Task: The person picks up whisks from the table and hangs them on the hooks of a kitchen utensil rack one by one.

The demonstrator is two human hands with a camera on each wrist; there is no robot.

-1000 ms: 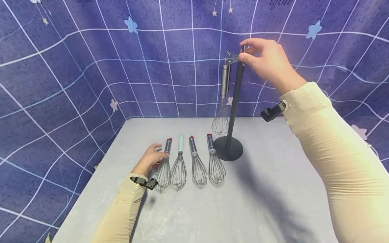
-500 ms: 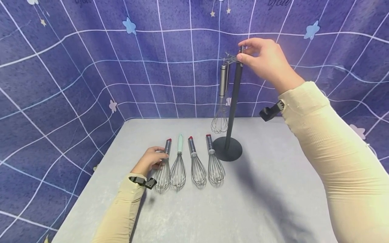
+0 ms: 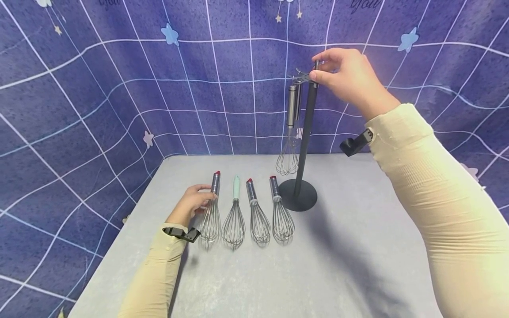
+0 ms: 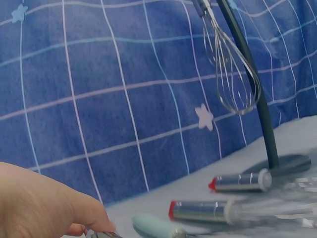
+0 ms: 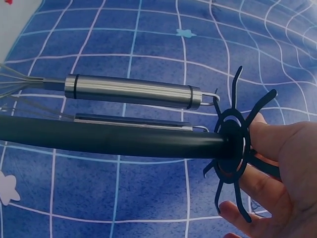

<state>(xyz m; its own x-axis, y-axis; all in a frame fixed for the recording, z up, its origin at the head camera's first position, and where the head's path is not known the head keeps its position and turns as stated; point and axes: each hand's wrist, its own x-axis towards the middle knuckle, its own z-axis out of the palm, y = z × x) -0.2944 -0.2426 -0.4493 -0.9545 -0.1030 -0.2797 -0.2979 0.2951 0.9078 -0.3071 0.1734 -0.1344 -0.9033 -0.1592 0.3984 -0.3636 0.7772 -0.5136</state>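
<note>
My left hand (image 3: 191, 203) grips the leftmost whisk (image 3: 215, 182) near where its silver, red-tipped handle meets the wires. In the left wrist view little of that whisk shows below the fingers. To its right lie a whisk with a mint-green handle (image 3: 236, 187) and two red-tipped silver whisks, the nearer (image 3: 260, 223) and the farther (image 3: 282, 221). With thumb and fingers my right hand (image 3: 354, 79) holds the top of a black stand (image 3: 305, 132) by its hook ring (image 5: 232, 171). From the hooks hang a silver-handled whisk (image 5: 133, 91) and a second one (image 5: 133, 121) partly behind the pole.
The stand's round base (image 3: 304, 198) sits on the grey tabletop (image 3: 254, 282), close to the rightmost lying whisk. A purple-blue curtain (image 3: 222, 101) with a line grid and stars encloses the back and sides. Black cameras are strapped to both wrists.
The left hand and its whisk have shifted slightly away from me and to the left. The mint-green whisk's wire end has swung slightly right. The right hand stays on the stand top.
</note>
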